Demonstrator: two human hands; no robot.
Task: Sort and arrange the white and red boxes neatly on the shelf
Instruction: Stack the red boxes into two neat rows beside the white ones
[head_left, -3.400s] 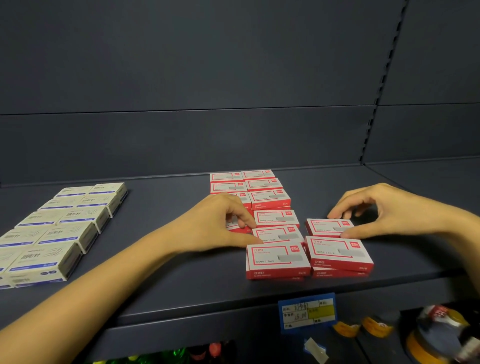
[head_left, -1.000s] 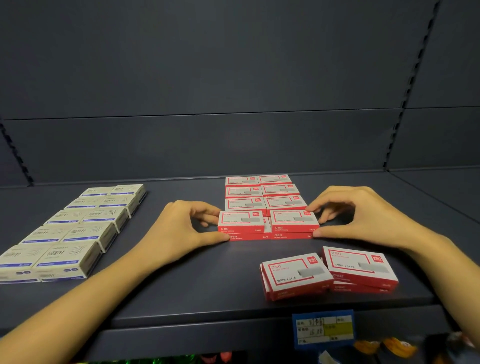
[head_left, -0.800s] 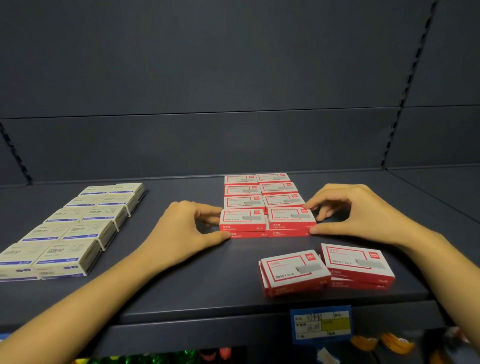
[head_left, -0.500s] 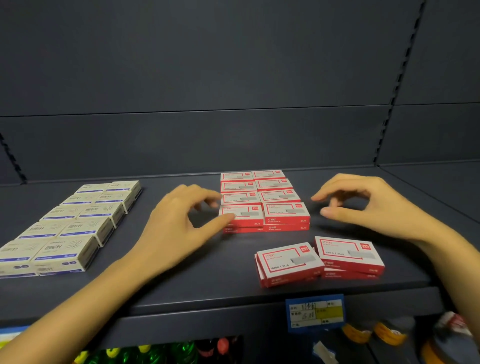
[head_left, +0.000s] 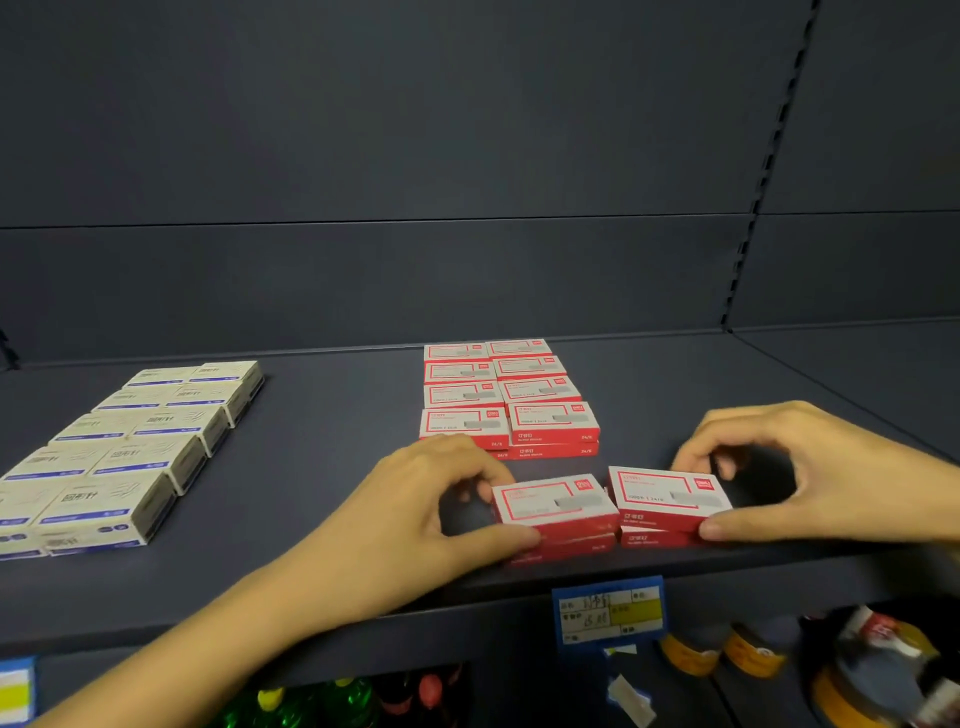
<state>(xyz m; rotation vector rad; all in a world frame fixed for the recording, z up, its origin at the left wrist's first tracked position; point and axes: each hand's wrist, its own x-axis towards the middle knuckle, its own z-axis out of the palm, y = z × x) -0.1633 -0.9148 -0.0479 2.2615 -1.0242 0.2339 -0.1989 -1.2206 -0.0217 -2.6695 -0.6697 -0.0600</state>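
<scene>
Our left hand pinches the left stack of flat red-and-white cardboard boxes, right hand pinches the right stack just beside it, 6 o'clock on the dark grey metal shelf. Probably two boxes each, kinda blurry.

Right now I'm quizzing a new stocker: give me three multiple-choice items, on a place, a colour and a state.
1. The white boxes lie: A. left of the red block B. right of it C. on it
2. The price tag has a frame that is: A. green B. blue C. orange
3. The left hand and right hand: A. hang idle B. hold white boxes C. each grip a front red stack

1 A: they sit far left on the shelf.
2 B: a blue border shows at the shelf edge.
3 C: fingers curl round the left front stack and the right front stack.
</scene>
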